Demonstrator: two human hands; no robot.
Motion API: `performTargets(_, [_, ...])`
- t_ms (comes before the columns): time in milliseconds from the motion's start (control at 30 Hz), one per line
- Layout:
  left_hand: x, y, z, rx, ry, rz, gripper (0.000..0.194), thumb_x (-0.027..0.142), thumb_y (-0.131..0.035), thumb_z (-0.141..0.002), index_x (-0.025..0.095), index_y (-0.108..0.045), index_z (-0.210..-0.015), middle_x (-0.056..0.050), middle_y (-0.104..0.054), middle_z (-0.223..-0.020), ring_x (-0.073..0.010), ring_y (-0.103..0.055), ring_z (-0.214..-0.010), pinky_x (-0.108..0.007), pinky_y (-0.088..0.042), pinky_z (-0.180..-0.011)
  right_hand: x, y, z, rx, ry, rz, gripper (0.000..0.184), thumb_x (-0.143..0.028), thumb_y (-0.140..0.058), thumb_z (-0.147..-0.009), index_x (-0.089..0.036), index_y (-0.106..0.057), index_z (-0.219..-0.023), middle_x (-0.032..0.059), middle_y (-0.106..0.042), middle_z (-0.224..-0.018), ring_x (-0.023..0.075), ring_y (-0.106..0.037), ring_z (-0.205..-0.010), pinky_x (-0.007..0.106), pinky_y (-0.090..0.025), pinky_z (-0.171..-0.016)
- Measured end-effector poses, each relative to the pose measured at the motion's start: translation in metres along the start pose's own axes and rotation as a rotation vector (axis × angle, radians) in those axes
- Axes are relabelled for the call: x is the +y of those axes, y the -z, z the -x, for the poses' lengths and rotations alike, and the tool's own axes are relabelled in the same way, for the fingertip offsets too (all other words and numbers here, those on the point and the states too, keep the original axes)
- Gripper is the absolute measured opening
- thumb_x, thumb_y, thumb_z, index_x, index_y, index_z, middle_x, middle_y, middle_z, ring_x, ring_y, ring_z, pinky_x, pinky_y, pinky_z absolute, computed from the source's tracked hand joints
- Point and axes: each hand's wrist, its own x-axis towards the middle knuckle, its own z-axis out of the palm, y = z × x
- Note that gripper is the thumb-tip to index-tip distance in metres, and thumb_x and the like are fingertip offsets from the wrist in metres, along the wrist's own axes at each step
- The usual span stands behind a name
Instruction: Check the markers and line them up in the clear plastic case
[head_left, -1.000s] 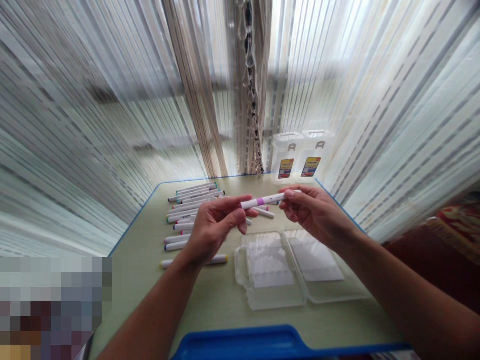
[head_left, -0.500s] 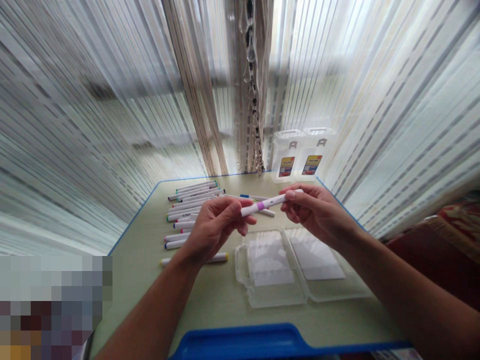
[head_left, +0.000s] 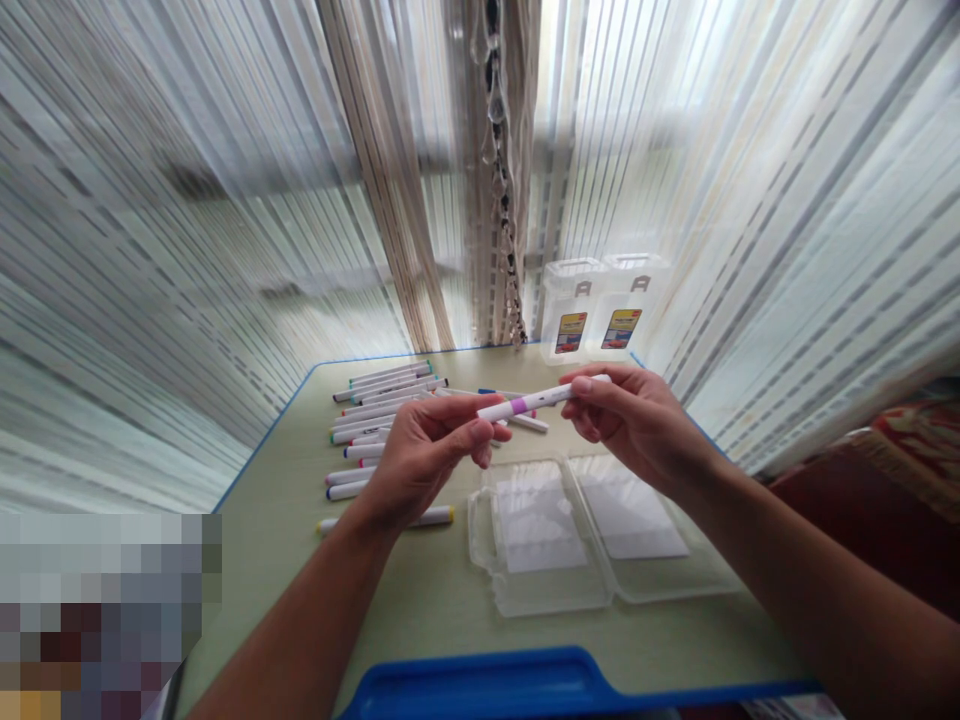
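Observation:
A white marker (head_left: pixel 519 405) with a purple band is held slightly tilted above the table, its right end higher. My right hand (head_left: pixel 619 405) pinches its right end between thumb and fingers. At the other end, my left hand (head_left: pixel 439 440) is closed lightly, the index finger behind the marker and the thumb just under its tip. Several white markers (head_left: pixel 386 408) with coloured ends lie in a rough row to the left, partly covered by my left hand. Below my hands an opened clear plastic case (head_left: pixel 555 595) lies flat, with white paper showing in both halves.
Two clear plastic cases (head_left: pixel 592 290) with yellow-and-blue labels stand at the table's back right. The pale green table (head_left: pixel 277 450) has a blue edge and a blue trough (head_left: pixel 480 685) at the front. String curtains (head_left: pixel 247 180) hang close behind and at both sides.
The left thumb has slid down from the marker's left tip to beneath it, baring more of that end. The right hand keeps its pinch. The view has shifted slightly.

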Motion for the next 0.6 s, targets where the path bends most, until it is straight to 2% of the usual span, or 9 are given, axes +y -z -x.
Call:
performTargets(267, [0.001,-0.0044,-0.0029,0.16,0.023,-0.108,0.015,0.024,-0.078,-0.082,0.015,-0.083,-0.092,-0.009,-0.078,-0.074,-0.0087,-0.063,-0.055,-0.018,-0.05,-0.054,0.0012,0.0,0.0019,-0.004,0.04,0.063,0.012,-0.024,-0.085,-0.075,-0.015,-0.079,-0.08,0.0066,-0.073,-0.062,0.0084,-0.057,-0.045,0.019,-0.044,-0.044])
performTargets(600, [-0.0053,-0.0003,-0.0044,0.175,-0.014,-0.245,0.016,0.024,-0.081,-0.08,0.016,-0.081,-0.094,-0.006,-0.077,-0.077,-0.0083,-0.061,-0.057,-0.019,-0.051,-0.054,0.0022,-0.0001,0.0024,0.008,0.028,0.09,0.014,-0.025,-0.085,-0.075,-0.014,-0.077,-0.078,0.0064,-0.074,-0.064,0.009,-0.058,-0.047,0.019,-0.046,-0.043])
